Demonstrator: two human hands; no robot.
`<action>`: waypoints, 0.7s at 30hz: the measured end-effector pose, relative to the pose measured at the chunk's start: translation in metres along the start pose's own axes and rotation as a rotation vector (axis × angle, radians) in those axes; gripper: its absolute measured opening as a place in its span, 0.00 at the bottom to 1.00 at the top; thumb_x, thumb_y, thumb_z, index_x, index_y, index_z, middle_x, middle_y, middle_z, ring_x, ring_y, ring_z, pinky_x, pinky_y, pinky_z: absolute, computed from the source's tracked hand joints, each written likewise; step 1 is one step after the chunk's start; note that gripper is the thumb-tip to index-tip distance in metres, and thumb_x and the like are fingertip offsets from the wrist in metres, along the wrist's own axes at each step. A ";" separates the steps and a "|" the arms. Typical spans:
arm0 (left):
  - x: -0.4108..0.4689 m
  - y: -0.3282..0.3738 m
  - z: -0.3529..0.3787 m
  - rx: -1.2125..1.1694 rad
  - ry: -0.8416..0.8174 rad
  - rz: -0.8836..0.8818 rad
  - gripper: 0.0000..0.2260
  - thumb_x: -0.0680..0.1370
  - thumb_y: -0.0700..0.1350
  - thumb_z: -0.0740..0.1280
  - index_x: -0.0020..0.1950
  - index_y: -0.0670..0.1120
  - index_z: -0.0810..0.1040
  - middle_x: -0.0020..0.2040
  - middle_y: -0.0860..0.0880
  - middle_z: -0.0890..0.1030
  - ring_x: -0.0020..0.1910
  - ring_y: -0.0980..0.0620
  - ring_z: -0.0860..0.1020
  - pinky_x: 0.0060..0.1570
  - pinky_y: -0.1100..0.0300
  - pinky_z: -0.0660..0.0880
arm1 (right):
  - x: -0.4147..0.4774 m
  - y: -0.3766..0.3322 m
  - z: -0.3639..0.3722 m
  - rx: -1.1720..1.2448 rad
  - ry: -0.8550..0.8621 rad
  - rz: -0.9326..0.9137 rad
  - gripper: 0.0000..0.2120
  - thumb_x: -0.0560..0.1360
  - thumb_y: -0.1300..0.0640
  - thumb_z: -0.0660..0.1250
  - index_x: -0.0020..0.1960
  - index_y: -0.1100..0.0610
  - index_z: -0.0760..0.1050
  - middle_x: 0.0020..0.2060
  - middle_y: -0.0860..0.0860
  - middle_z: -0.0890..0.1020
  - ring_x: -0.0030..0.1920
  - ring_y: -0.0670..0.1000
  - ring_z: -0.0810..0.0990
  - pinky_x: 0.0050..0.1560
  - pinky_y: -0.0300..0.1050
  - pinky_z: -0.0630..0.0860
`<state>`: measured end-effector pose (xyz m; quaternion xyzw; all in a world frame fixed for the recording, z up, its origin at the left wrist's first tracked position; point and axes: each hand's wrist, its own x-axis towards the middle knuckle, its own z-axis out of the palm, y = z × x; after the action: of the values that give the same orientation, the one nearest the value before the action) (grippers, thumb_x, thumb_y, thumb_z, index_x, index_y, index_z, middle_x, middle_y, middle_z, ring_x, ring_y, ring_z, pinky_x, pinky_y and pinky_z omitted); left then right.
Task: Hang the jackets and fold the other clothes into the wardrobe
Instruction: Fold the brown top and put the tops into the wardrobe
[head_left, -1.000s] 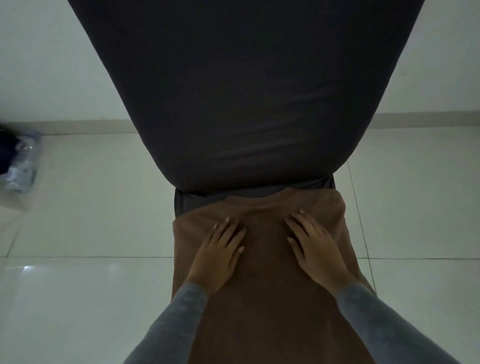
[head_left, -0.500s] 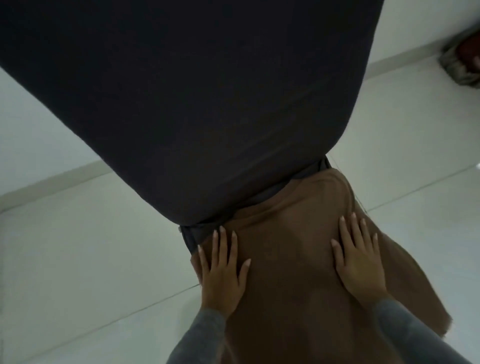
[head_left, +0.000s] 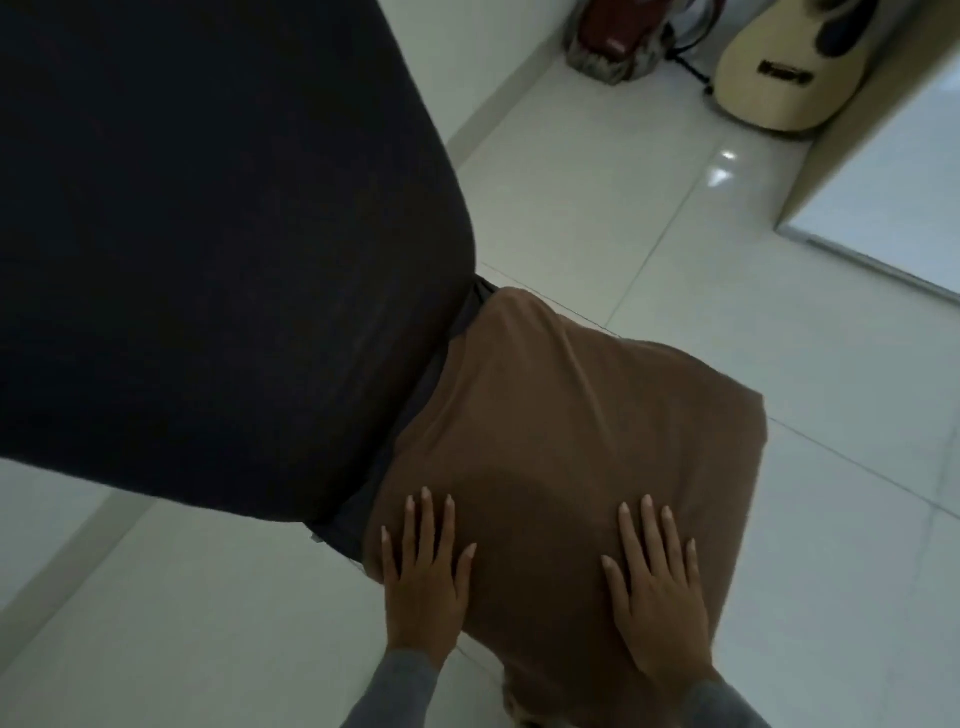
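Observation:
A folded brown garment (head_left: 561, 426) lies in front of me on top of a darker grey folded garment (head_left: 363, 514) whose edge shows along its left side. My left hand (head_left: 423, 577) lies flat on the brown garment's near left edge, fingers straight. My right hand (head_left: 657, 587) lies flat on its near right part, fingers straight and spread. A big dark cloth (head_left: 208, 234) hangs close to the camera and hides the upper left of the view.
Pale glossy floor tiles (head_left: 597, 218) surround the clothes. An acoustic guitar (head_left: 795, 67) leans at the far right beside a fur-trimmed red item (head_left: 613, 47). A pale panel or door edge (head_left: 878, 187) stands at the right.
The view has swung right, bringing the guitar and panel into sight. Both hands have slid back toward me along the brown garment, staying flat on it.

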<state>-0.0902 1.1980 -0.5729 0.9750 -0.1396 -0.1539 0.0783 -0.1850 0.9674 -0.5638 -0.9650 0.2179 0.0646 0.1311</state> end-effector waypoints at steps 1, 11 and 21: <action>0.002 0.000 -0.003 0.006 -0.005 0.007 0.28 0.82 0.58 0.41 0.73 0.45 0.63 0.72 0.41 0.66 0.72 0.43 0.61 0.70 0.42 0.54 | -0.009 0.000 0.003 0.028 0.004 0.037 0.29 0.80 0.39 0.39 0.75 0.53 0.55 0.74 0.53 0.61 0.77 0.47 0.42 0.72 0.52 0.47; -0.037 -0.020 -0.012 -0.490 0.123 -0.346 0.38 0.75 0.56 0.65 0.74 0.35 0.54 0.73 0.35 0.58 0.72 0.37 0.59 0.69 0.42 0.62 | -0.119 -0.014 0.034 0.567 0.094 0.393 0.27 0.80 0.43 0.50 0.75 0.46 0.43 0.76 0.45 0.47 0.76 0.49 0.45 0.74 0.59 0.55; -0.013 -0.045 -0.021 -1.167 -0.161 -0.299 0.23 0.74 0.46 0.71 0.65 0.48 0.65 0.61 0.52 0.73 0.58 0.54 0.72 0.58 0.62 0.66 | -0.132 -0.047 0.050 1.227 0.326 1.019 0.28 0.80 0.39 0.45 0.77 0.50 0.49 0.74 0.45 0.58 0.70 0.49 0.64 0.69 0.49 0.63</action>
<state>-0.0836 1.2468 -0.5583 0.7656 0.1008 -0.2874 0.5666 -0.2860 1.0760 -0.5770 -0.5011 0.6430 -0.1558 0.5578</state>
